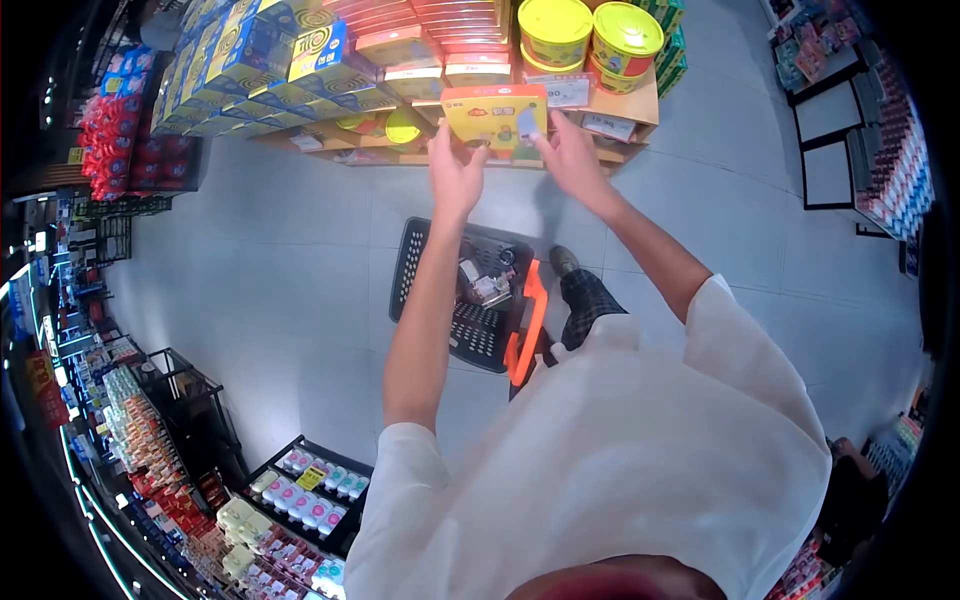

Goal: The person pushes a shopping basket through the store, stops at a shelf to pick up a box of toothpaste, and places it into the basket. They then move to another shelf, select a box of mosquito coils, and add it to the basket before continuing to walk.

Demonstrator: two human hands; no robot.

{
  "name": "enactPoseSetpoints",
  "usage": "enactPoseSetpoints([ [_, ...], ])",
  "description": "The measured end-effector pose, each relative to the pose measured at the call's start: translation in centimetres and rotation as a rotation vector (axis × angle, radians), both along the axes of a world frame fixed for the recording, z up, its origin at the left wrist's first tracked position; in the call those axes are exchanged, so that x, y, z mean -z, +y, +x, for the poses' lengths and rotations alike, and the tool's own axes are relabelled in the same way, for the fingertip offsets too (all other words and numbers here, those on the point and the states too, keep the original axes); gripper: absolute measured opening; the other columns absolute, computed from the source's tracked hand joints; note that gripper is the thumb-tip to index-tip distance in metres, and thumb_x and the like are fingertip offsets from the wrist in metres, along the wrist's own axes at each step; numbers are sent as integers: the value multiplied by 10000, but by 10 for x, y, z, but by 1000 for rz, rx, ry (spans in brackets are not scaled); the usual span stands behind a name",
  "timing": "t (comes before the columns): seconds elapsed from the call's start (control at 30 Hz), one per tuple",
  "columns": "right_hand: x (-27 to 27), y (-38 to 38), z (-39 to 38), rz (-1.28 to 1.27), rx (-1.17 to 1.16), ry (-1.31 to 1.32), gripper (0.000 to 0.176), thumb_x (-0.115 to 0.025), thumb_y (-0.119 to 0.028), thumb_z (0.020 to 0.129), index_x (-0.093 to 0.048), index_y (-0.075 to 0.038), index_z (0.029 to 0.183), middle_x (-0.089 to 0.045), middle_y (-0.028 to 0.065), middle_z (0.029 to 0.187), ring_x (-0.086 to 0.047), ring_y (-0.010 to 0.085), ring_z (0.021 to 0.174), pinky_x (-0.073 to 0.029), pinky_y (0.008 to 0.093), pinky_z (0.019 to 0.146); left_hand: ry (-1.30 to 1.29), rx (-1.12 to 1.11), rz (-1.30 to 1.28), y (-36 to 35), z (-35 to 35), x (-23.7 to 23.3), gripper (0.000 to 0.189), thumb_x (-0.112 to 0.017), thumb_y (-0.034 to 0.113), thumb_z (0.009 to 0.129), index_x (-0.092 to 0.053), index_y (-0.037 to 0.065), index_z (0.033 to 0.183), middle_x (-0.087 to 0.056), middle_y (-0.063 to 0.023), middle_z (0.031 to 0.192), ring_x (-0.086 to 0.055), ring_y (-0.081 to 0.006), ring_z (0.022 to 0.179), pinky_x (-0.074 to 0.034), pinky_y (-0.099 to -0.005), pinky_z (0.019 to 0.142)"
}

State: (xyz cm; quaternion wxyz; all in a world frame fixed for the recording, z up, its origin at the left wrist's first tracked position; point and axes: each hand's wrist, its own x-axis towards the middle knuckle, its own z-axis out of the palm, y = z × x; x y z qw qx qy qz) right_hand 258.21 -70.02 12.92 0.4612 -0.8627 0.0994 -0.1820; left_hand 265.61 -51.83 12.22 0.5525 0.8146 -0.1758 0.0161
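Note:
I hold a flat yellow and orange box (492, 116) up in front of the wooden shelf (632, 104). My left hand (455, 172) grips its lower left corner. My right hand (568, 150) grips its right side. Below my arms a black shopping basket (420, 262) with orange handles stands on the floor with a few small items in it. My shoe (563, 260) is beside the basket.
The shelf carries blue and yellow boxes (262, 60), stacked red flat boxes (452, 30) and yellow round tins (590, 35). Racks of goods line the left edge (130, 420), and a low display (305, 490) stands at the bottom. Another rack (890, 160) stands at right. Grey tiled floor lies between.

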Motion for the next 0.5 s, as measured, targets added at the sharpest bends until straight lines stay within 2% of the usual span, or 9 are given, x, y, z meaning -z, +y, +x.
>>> enactPoseSetpoints([
  [0.03,10,-9,20,-9,12,-33,352,-648,-135,851,-545,6,1157,-632,173,789,-639,270,681,-491,365,624,78,-30,117,-10,9,-17,692,-708,42,733,-424,47,1364,-495,-180,1138,-486,-286,1072,-403,-384,956],
  [0.07,18,-14,35,-15,28,-66,317,-646,-138,855,-552,10,1119,-636,180,792,-644,285,688,-495,377,624,70,-121,202,-17,28,0,734,-707,35,737,-385,64,1395,-468,-182,1162,-467,-299,1099,-393,-393,968],
  [0.1,3,-16,44,153,-21,-36,282,-636,-133,850,-528,7,1070,-635,209,919,-620,403,838,-493,439,717,124,-112,138,-25,48,10,754,-708,32,739,-362,73,1409,-462,-179,1167,-478,-294,1075,-412,-392,947],
  [0.13,10,-13,53,146,-23,-24,286,-638,-132,851,-526,6,1074,-634,212,916,-620,405,846,-494,442,717,174,-106,71,-31,59,9,775,-708,29,742,-339,83,1422,-456,-176,1172,-490,-289,1050,-430,-391,927],
  [0.17,20,-16,70,124,-25,-28,289,-639,-131,851,-523,6,1079,-632,215,912,-620,406,855,-495,445,716,277,-47,16,-38,72,5,796,-660,13,788,-242,88,1461,-435,-109,1170,-523,-193,982,-475,-311,812],
  [0.27,40,-26,108,41,-14,-61,258,-641,-126,852,-522,-3,1045,-630,218,881,-619,404,838,-488,459,706,440,-54,-296,-60,100,-1,891,-680,-9,745,-187,110,1477,-435,-126,1184,-499,-199,967,-485,-343,822],
  [0.4,43,-34,155,60,-21,-36,227,-642,-138,855,-521,-1,991,-636,204,869,-618,395,818,-477,454,700,396,-81,-246,-79,125,16,918,-636,-13,793,-86,144,1512,-421,-134,1272,-516,-207,1038,-484,-309,845],
  [0.43,44,-32,161,74,-21,-21,220,-642,-136,853,-526,-2,983,-636,203,867,-617,393,819,-478,450,702,396,-54,-255,-82,128,24,941,-637,-10,791,-63,153,1518,-375,-164,1367,-497,-250,1142,-480,-347,914],
  [0.5,49,-36,175,69,-5,-15,212,-645,-133,848,-537,-2,976,-634,199,870,-616,386,820,-478,444,706,400,-20,-262,-88,128,31,950,-638,-9,786,-57,154,1520,-320,-193,1424,-468,-286,1209,-467,-370,950],
])
